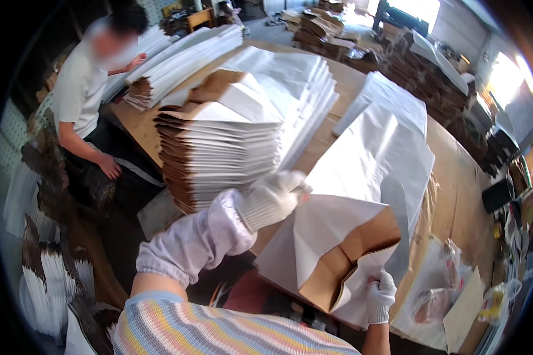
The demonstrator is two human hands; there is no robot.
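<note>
Head view: the person's left hand, in a white knit glove with a pale sleeve guard up the forearm, rests on the upper edge of a large white paper bag lying flat on the wooden table; whether its fingers are curled over the edge or only pressing on it cannot be told. The right hand, also gloved, pinches the flap at the bag's open bottom end, where the brown inner layer shows folded into a wedge. By my judgement the step in hand is shaping or folding this bottom, and the next move calls for holding the body still while the flap is creased squarely along its fold. The bag is smooth, white outside and brown inside, lying at the near edge of the table. Just beyond the left hand stands a tall stack of folded bags. Another person sits at the table's far left.
</note>
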